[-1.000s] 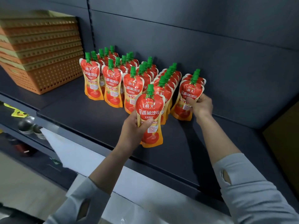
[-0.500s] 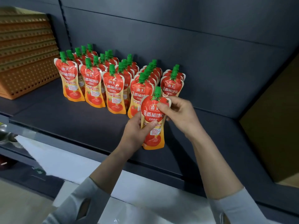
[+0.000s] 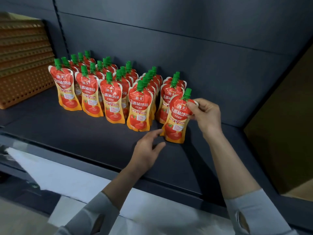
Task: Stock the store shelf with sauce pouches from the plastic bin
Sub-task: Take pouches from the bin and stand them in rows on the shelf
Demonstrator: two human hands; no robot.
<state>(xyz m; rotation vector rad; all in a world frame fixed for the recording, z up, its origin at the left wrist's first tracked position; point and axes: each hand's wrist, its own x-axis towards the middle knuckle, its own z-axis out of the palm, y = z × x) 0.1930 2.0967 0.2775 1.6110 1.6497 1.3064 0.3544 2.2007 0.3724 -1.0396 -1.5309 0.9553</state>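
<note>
Red-orange pouches [image 3: 139, 109], seemingly green caps [image 3: 140, 85].

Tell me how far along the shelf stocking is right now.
Done: five rows of sauce pouches stand upright on the shelf. In hand: the right hand pinches the top of one more pouch, tilted, at the front of the rightmost row; the left hand is open beside its base. Left: standing that pouch straight. The bin is out of view, so remaining stock is unknown.

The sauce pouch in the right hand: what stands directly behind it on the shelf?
Behind the held sauce pouch stands a short row of identical pouches, green caps showing. The lower parts of those behind are covered.
</note>
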